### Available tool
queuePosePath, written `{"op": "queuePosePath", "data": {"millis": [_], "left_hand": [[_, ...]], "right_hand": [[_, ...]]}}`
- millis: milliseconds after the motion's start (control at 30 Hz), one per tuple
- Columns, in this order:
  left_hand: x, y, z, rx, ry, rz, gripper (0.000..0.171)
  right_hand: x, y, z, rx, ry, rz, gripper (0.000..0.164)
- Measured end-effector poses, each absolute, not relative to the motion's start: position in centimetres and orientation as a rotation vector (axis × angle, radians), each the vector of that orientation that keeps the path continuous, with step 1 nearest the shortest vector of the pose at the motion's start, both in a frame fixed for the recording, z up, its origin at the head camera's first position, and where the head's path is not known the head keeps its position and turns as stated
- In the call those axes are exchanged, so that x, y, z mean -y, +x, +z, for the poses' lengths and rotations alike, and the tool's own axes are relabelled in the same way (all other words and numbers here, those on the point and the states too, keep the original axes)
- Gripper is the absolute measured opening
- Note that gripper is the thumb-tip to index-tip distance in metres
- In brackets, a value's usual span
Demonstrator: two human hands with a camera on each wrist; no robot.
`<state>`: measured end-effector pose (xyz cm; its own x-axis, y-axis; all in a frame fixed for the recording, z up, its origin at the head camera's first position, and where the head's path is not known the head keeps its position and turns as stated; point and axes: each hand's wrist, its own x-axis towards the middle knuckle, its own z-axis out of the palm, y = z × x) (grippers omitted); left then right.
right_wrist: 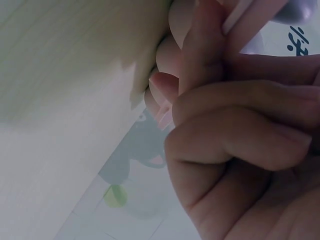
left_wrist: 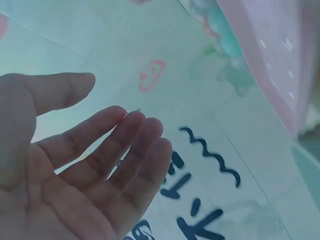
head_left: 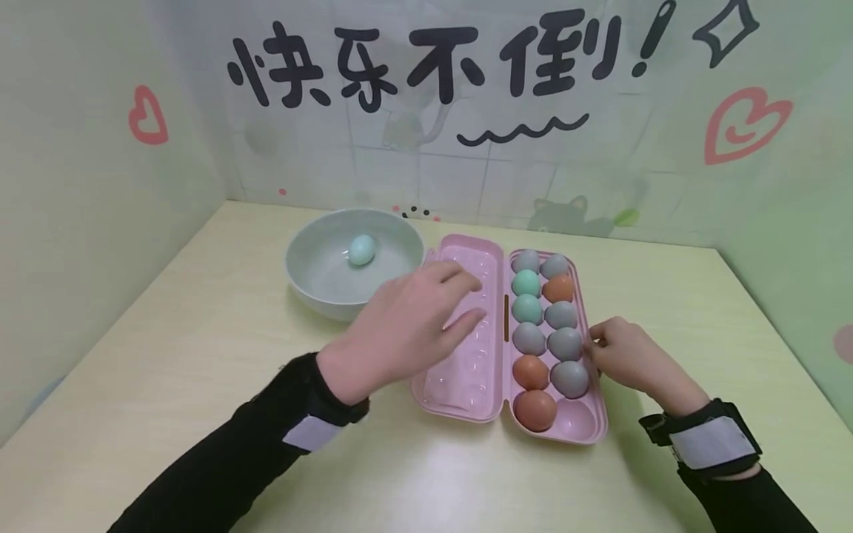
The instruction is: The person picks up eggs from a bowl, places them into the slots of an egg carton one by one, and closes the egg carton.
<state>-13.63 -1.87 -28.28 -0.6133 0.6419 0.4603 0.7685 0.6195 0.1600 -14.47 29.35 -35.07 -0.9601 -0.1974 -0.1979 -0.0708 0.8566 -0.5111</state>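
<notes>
A pink plastic egg box (head_left: 576,420) lies unfolded on the table, its lid (head_left: 460,377) flat on the left. Grey eggs (head_left: 565,344), two green eggs (head_left: 526,283) and three brown eggs (head_left: 535,410) sit in its hollows; the front right hollow holds no egg. Above the lid hovers my left hand (head_left: 406,318), fingers loosely extended and apart from the thumb; the left wrist view shows its palm (left_wrist: 75,200) bare. My right hand (head_left: 633,363) pinches the right rim of the box, and in the right wrist view its other fingers (right_wrist: 240,135) are curled.
Left of the lid stands a pale grey-green bowl (head_left: 320,292), a light blue-green egg (head_left: 362,250) inside it. A printed wall panel (head_left: 426,170) closes off the back of the table (head_left: 166,355), and side panels stand left and right.
</notes>
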Motion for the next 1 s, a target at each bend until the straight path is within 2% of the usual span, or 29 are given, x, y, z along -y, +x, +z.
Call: {"op": "queuePosePath", "data": {"millis": [400, 1000], "left_hand": [[8.1, -18.3, -28.2, 2.474, -0.858, -0.482, 0.021], [13.5, -26.0, -28.4, 2.892, -0.584, -0.39, 0.034]], "right_hand": [[-29.2, -14.4, -35.0, -2.786, -0.203, -0.763, 0.02], [-29.2, -14.4, -34.8, -2.782, -0.208, -0.747, 0.023]]}}
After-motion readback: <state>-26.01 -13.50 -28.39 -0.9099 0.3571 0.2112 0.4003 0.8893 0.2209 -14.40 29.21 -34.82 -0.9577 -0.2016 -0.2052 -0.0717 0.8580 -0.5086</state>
